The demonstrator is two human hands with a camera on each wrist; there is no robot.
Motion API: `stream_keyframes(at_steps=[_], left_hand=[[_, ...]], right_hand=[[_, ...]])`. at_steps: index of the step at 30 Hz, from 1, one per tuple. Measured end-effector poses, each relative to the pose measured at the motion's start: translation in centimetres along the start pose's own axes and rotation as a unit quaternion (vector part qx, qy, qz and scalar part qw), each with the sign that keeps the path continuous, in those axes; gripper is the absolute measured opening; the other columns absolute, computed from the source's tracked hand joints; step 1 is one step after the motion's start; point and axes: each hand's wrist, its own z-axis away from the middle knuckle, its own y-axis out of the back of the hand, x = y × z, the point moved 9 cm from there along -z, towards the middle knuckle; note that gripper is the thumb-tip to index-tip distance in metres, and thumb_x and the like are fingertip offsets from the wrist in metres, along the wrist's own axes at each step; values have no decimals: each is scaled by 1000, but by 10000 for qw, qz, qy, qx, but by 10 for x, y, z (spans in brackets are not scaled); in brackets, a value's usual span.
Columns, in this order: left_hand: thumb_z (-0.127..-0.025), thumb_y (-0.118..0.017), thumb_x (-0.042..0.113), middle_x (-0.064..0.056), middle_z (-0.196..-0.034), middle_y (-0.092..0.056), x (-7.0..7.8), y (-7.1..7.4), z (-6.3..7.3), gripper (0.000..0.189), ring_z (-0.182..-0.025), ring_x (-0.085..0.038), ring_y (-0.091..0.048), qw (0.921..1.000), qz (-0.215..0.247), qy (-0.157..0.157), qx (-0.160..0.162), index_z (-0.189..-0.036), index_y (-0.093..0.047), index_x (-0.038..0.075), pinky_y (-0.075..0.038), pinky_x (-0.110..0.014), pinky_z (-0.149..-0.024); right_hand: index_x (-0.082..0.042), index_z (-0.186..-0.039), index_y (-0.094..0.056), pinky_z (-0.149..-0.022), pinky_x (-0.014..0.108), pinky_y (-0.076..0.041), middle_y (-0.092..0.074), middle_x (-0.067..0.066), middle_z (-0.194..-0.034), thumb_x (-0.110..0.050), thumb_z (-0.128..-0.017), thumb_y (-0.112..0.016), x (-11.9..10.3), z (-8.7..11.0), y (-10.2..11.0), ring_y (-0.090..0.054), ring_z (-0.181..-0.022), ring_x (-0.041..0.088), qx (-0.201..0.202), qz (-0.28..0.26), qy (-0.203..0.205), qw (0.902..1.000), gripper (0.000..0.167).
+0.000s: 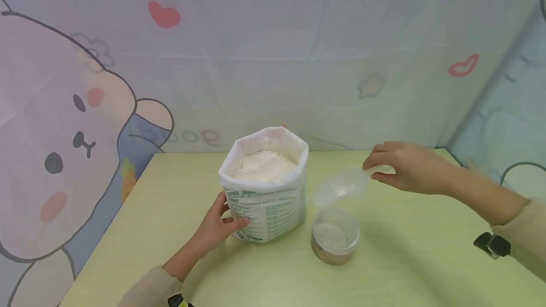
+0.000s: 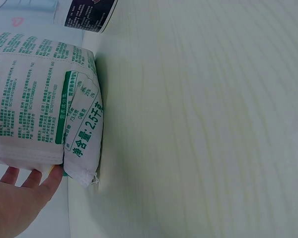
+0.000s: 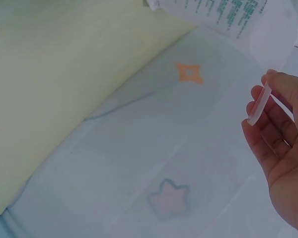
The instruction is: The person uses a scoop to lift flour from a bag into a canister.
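A white bag of flour [image 1: 262,203] with green print stands upright, its top folded open, with white flour [image 1: 266,166] visible inside. My left hand [image 1: 219,224] holds it low on its left side, thumb across the front and fingers round the side. My right hand [image 1: 403,167] pinches the handle of a translucent plastic scoop [image 1: 341,187], with thumb and fingers round the handle in the right wrist view. The scoop's bowl is blurred and tilts down over a small clear tub [image 1: 335,250], which has some white flour at its bottom.
The pale yellow-green table [image 1: 405,259] ends at a printed cloth backdrop [image 1: 256,60] behind the bag. The tub stands just right of the bag, its dark label [image 2: 92,15] showing in the left wrist view.
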Motion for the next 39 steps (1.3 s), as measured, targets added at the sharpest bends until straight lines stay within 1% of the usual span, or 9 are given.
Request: stream_keyframes(at_steps=[5,9,12,15,18,22,32,37,39], left_hand=[[-79,-73,25,3,-130,-42,1,0,-1,70,-122,-26,-42,10000,-2,-76,-23,-134,-30,33,-49,-40,-90],[-80,-73,24,3,-130,-42,0,0,-1,71,-121,-26,-43,9999,52,-89,-39,-135,-30,33,-49,-40,-89],[-79,-73,23,3,-129,-43,-1,0,-1,71,-120,-25,-43,10000,67,-19,-23,-134,-30,33,-50,-39,-89],[-79,-73,22,2,-130,-43,-1,0,0,71,-121,-25,-43,10000,86,25,-15,-135,-30,32,-49,-39,-89],[-79,-74,22,2,-130,-42,-1,0,0,71,-121,-26,-43,9999,105,48,-2,-135,-30,32,-49,-40,-90],[-79,-74,24,3,-130,-42,0,0,0,71,-122,-26,-42,10000,81,33,3,-134,-30,33,-49,-40,-90],[-79,-74,25,3,-129,-43,0,-1,1,72,-121,-26,-43,9999,110,10,-17,-135,-29,35,-50,-40,-89],[-79,-73,24,3,-129,-43,-1,-1,0,72,-120,-26,-44,9999,154,-34,-36,-135,-29,36,-50,-39,-89],[-79,-73,24,3,-129,-43,-2,-1,0,72,-121,-26,-44,9999,152,-45,-35,-135,-29,36,-50,-39,-89]], right_hand=[[-18,-93,-67,-61,21,-49,-59,-14,-88,-6,-67,-77,0,-10,19,-56,-75,3,243,-248,64,9994,30],[-17,-93,-67,-62,19,-48,-60,-14,-87,-4,-66,-77,1,-19,28,-55,-74,2,403,-348,77,9986,32],[-16,-92,-67,-62,19,-47,-61,-13,-86,-3,-65,-77,2,-25,35,-56,-73,3,508,-316,84,9982,31],[-15,-92,-67,-61,22,-48,-61,-11,-86,-3,-66,-77,5,-31,41,-57,-74,6,563,-239,38,9981,30],[-14,-91,-68,-60,27,-49,-62,-9,-85,-3,-67,-76,7,-38,46,-57,-73,8,575,-150,-16,9982,28],[-15,-92,-68,-59,30,-49,-61,-8,-85,-3,-69,-76,8,-49,52,-57,-72,9,529,-35,-60,9986,27],[-12,-91,-70,-62,34,-49,-62,-3,-86,-5,-75,-71,10,-83,48,-58,-75,17,131,331,-348,9988,18],[-12,-90,-69,-63,35,-49,-62,0,-86,-6,-76,-70,7,-98,42,-58,-77,19,68,557,-327,9979,16],[-11,-90,-69,-60,34,-49,-62,1,-85,-6,-76,-70,5,-103,40,-58,-77,20,55,679,-313,9972,15]])
